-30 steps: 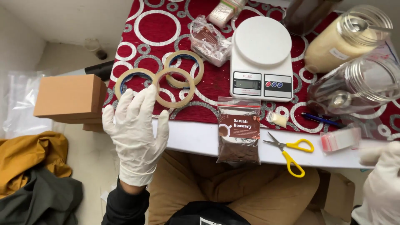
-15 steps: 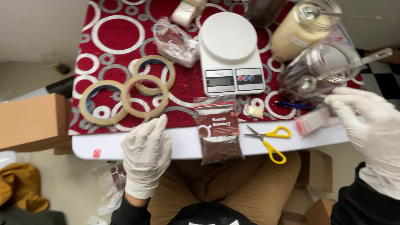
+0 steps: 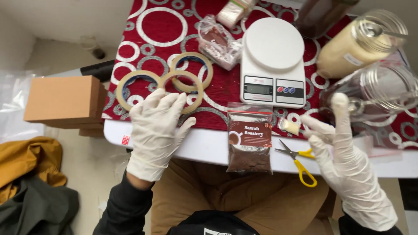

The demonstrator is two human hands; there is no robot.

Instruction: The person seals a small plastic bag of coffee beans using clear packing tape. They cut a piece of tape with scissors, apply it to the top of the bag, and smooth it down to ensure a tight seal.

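While neither gloved hand is gripping anything, the left hand (image 3: 154, 135) is lying open and flat, palm down, with its fingertips reaching over the table's white edge (image 3: 204, 150) onto the nearest of three masking tape rolls (image 3: 180, 75). The right hand (image 3: 348, 169) is hanging open too, index finger pointing up in front of an empty glass jar (image 3: 383, 89) lying on its side (whether it is touching the glass I cannot tell). Judging by this, the work is sitting in a pause between grasps, with the hands positioning rather than carrying. Lifting a roll would call for the left fingers to be curling through its open centre or pinching its rim. The rolls are lying flat on the red circle-patterned cloth (image 3: 161, 26), touching one another in a cluster, beige bands with thin cores, all partly used. Between the hands, a clear pouch of dark ground coffee (image 3: 250, 146) is lying across the table edge, with yellow-handled scissors (image 3: 300, 163) just beside it and a white digital kitchen scale (image 3: 272, 61) behind.
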